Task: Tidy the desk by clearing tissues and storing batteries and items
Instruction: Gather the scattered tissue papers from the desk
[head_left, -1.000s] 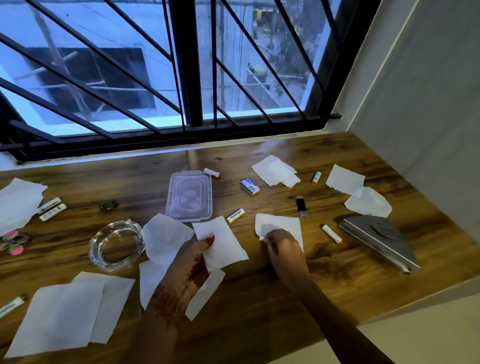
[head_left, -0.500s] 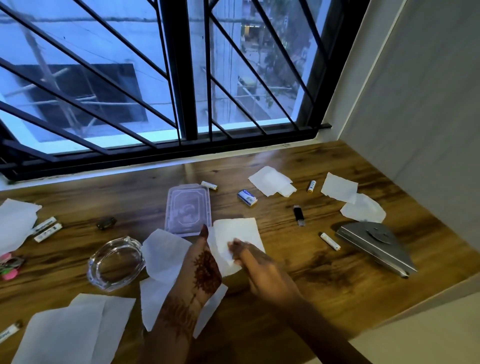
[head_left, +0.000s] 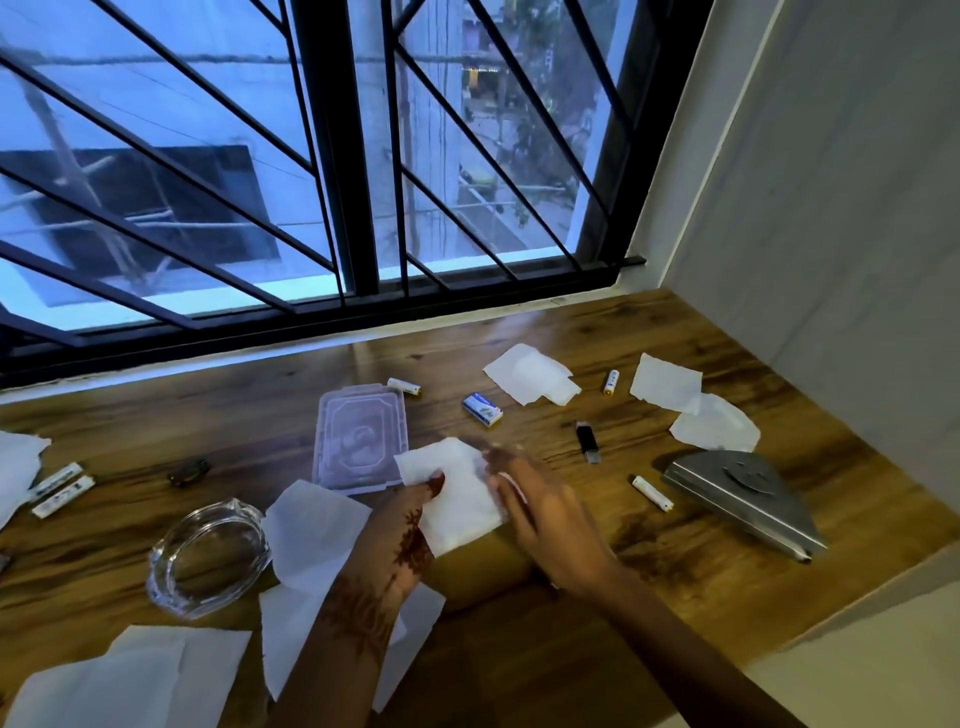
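Both hands on one tissue (head_left: 457, 493); left hand (head_left: 410, 525) pinching, right hand (head_left: 535, 514) seemingly flat.

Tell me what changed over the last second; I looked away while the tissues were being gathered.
The right hand carried its tissue leftward onto the tissue in the left hand, which now pinches the stack; the right hand is still touching it. The plastic box, batteries, ashtray and other tissues stayed put.

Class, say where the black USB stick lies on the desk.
In the head view, the USB stick lies right of centre on the desk, between the small blue box and the metal holder.
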